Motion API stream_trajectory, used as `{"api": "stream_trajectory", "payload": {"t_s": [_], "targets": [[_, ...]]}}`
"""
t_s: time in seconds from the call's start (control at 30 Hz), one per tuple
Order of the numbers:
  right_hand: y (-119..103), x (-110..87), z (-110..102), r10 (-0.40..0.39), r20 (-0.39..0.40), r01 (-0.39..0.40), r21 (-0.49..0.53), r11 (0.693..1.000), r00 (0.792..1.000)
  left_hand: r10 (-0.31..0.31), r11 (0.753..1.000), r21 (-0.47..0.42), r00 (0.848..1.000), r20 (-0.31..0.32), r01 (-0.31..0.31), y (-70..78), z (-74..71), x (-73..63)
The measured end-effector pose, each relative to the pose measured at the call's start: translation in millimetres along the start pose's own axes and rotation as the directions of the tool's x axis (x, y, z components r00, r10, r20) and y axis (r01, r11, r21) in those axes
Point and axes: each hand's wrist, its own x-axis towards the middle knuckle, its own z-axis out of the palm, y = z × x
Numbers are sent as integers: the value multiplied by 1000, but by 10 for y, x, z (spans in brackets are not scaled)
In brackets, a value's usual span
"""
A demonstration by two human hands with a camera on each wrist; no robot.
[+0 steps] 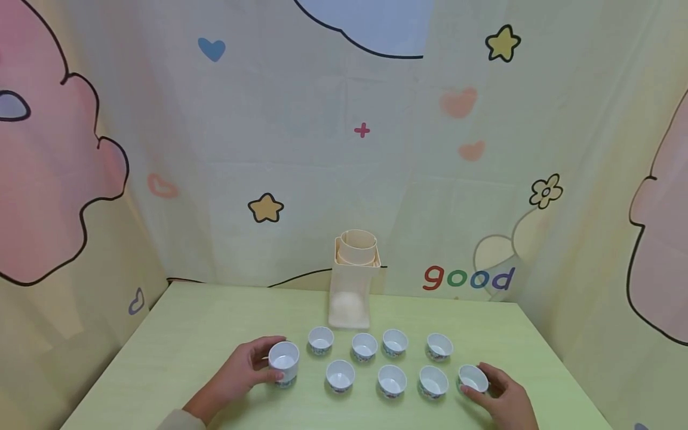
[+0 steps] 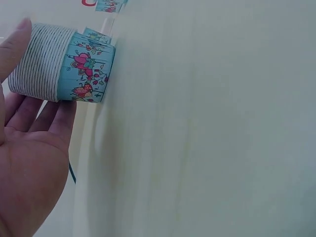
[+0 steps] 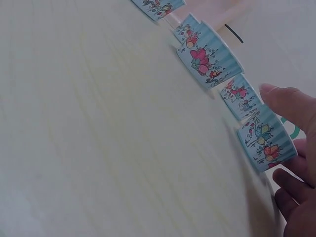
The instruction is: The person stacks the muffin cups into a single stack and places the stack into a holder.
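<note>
At the left of the row, my left hand (image 1: pixel 245 371) grips a stack of nested paper baking cups (image 1: pixel 283 362), thumb on the near side and fingers behind. In the left wrist view the stack (image 2: pixel 61 64) shows many tightly packed white rims above a blue, flower-printed bottom cup. My right hand (image 1: pixel 505 397) holds a single paper baking cup (image 1: pixel 473 379) at the right end, thumb at its near side and fingers at the far side. The same cup (image 3: pixel 266 139) shows ridged blue walls with flowers, its base close to the tabletop.
Between the hands, several single cups stand upright in two loose rows, among them a front cup (image 1: pixel 340 376) and a back cup (image 1: pixel 395 342). Behind them stands a cream-coloured dispenser (image 1: pixel 349 295) with a round tube on top. A printed cloth (image 1: pixel 301 149) hangs behind the pale green table (image 1: pixel 215 316).
</note>
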Motion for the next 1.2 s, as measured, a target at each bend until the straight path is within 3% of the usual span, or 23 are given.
{"api": "stream_trajectory", "payload": {"t_s": [0.23,1.2], "targets": [[-11,21,24,-2,-12,2,-29,1000,1000,-21,999,-44,1000,5,21,-29,-22,19],[-1,43,-16,38,13,-37,-41,998,999,-84,995,-50,996,18,85,-14,-58,66]]}}
